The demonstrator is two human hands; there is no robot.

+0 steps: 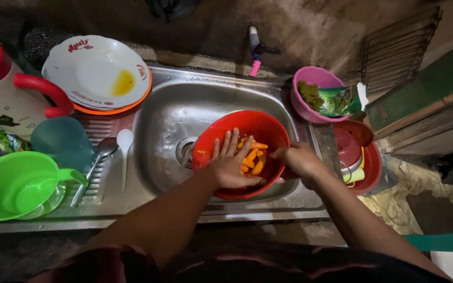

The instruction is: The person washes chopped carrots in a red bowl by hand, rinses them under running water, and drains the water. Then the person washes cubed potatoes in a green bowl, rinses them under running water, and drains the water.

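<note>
Red plastic bowl (268,131), in sink (169,115): light, rigid, likely wet-slick; right hand (299,159) fingers closed on its rim. Carrot pieces (252,157): firm, small; left hand (230,166) fingers spread flat over them.

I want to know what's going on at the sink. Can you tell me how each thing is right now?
red bowl: in sink, holds carrot pieces
left hand: open, in bowl
right hand: gripping bowl rim
tap: no water running
white plate: dirty, yellow stain
pink bowl: holds a green packet
green cup: empty
</note>
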